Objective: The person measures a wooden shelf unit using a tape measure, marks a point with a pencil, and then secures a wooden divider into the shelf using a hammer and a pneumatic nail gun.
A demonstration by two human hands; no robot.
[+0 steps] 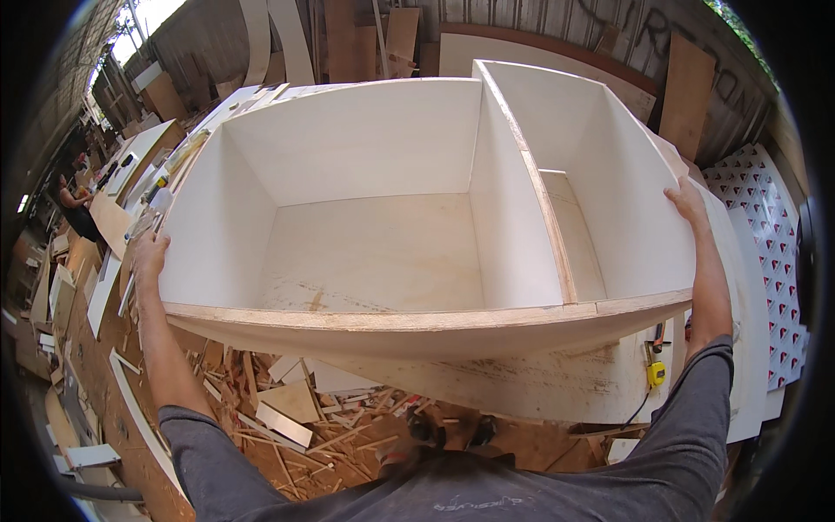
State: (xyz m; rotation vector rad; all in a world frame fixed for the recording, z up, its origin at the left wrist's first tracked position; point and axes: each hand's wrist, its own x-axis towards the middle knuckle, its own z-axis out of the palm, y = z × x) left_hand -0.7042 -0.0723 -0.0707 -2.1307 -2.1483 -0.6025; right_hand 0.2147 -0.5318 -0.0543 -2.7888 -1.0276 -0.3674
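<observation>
A large open wooden cabinet box (391, 319) with white inner walls and raw plywood edges lies in front of me, its open side up. An upright divider (539, 187) splits it into a wide left compartment and a narrow right one. My left hand (151, 254) is closed on the box's left side, near the front corner. On the right side's top edge, my right hand (688, 202) grips with bent fingers. Both arms are spread wide around the box. Some fingertips are hidden behind its walls.
The box rests on a pale worktable (557, 383). A yellow tape measure (656, 374) lies by its right front. Wood offcuts (291, 404) litter the floor near my feet. A patterned sheet (774, 278) stands at right; another person (76, 204) is far left.
</observation>
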